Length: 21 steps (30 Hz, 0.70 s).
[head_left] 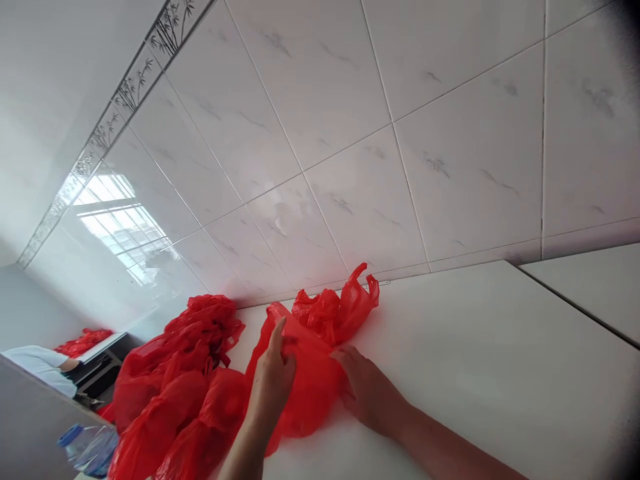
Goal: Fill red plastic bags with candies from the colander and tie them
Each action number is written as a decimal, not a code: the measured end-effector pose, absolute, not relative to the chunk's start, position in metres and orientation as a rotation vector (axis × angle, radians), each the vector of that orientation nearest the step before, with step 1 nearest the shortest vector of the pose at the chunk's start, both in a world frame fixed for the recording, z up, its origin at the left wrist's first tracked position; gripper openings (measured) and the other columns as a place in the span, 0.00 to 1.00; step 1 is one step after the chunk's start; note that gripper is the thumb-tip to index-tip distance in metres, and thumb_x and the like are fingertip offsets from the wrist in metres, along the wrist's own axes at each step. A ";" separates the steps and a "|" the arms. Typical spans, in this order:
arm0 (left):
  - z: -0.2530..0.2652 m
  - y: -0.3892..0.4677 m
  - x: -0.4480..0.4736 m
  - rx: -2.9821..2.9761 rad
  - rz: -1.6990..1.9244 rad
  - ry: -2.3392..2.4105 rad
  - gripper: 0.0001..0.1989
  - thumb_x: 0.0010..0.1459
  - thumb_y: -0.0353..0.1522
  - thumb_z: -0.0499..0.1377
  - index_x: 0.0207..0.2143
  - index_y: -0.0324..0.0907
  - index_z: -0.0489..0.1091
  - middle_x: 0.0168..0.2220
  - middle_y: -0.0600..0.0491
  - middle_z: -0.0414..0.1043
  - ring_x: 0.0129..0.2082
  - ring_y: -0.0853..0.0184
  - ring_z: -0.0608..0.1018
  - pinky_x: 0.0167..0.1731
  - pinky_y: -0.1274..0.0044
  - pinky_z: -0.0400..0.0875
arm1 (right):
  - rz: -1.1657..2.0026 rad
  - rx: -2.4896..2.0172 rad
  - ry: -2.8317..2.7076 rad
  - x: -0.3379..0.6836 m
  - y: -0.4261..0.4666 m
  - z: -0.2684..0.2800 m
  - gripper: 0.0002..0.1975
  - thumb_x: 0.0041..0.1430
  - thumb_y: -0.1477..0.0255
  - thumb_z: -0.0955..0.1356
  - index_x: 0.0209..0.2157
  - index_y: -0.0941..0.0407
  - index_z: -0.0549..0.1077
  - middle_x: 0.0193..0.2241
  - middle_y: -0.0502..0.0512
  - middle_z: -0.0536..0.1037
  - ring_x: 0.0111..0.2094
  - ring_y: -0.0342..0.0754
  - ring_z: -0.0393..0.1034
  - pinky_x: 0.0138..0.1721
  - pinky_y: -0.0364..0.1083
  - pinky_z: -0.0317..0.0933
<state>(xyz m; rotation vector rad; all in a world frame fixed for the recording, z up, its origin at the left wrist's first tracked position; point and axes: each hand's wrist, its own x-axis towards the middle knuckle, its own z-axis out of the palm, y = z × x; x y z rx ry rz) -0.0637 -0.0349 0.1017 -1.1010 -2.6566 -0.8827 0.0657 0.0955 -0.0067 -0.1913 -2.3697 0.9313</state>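
Bag (311, 395) of thin red film, lying rumpled on the white desk (450, 353) between left hand (273, 377) and right hand (363, 385). Close by a large heap (185, 380) of similar red film to the left, and a smaller bunch (335, 312) just beyond, near the tiled wall (350, 167); cannot tell whether touching that bunch or only overlapping in view.

Left hand over the left part of the bag, index finger stretched out, thumb set apart from it, remaining fingers hidden; cannot tell whether pinching any film. Right hand at the right edge, fingers bent against the film; cannot tell whether gripped or merely touched. Both hands well apart from each other.

Probably very light and limp, with next to no stiffness, so apt to slide, cling and crumple rather than stay flat. Likely a little slippery, and easy to stretch or tear under a sharp tug. Best taken by opposite edges, finger and thumb pinching gently, or through a gathered fold; less surely by a flat palm on a single layer.

Farther left, a clear bottle (93, 450) beside the heap, and beyond, another person's pale sleeve (37, 363) near more red film (86, 341).
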 end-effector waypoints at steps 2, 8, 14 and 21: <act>0.111 -0.030 -0.046 -1.036 -0.974 -2.408 0.27 0.55 0.30 0.50 0.59 0.48 0.58 0.37 0.51 0.74 0.29 0.65 0.72 0.33 0.73 0.68 | 0.969 -0.232 -2.198 0.070 0.098 -0.004 0.25 0.51 0.81 0.62 0.52 0.53 0.61 0.51 0.57 0.65 0.48 0.49 0.64 0.47 0.48 0.61; 0.132 -0.011 0.021 -1.305 -1.709 -2.333 0.30 0.57 0.32 0.54 0.62 0.49 0.53 0.30 0.55 0.70 0.28 0.69 0.73 0.31 0.75 0.70 | 1.130 -0.562 -1.798 0.095 0.110 0.009 0.17 0.57 0.69 0.63 0.50 0.49 0.62 0.48 0.54 0.66 0.45 0.49 0.67 0.41 0.48 0.66; 0.111 0.004 0.036 -1.975 -2.004 -2.305 0.28 0.58 0.30 0.55 0.60 0.54 0.55 0.55 0.46 0.64 0.44 0.65 0.75 0.39 0.72 0.73 | 1.236 -1.051 -1.537 0.145 0.163 0.006 0.30 0.53 0.67 0.64 0.59 0.49 0.57 0.57 0.58 0.60 0.50 0.54 0.65 0.40 0.49 0.66; 0.103 0.001 0.021 -2.022 -1.256 -2.302 0.12 0.56 0.25 0.54 0.39 0.46 0.72 0.40 0.51 0.75 0.39 0.65 0.75 0.39 0.73 0.71 | 0.916 -0.908 -1.490 0.201 0.124 0.097 0.11 0.57 0.66 0.63 0.41 0.52 0.69 0.42 0.53 0.74 0.39 0.48 0.70 0.34 0.43 0.64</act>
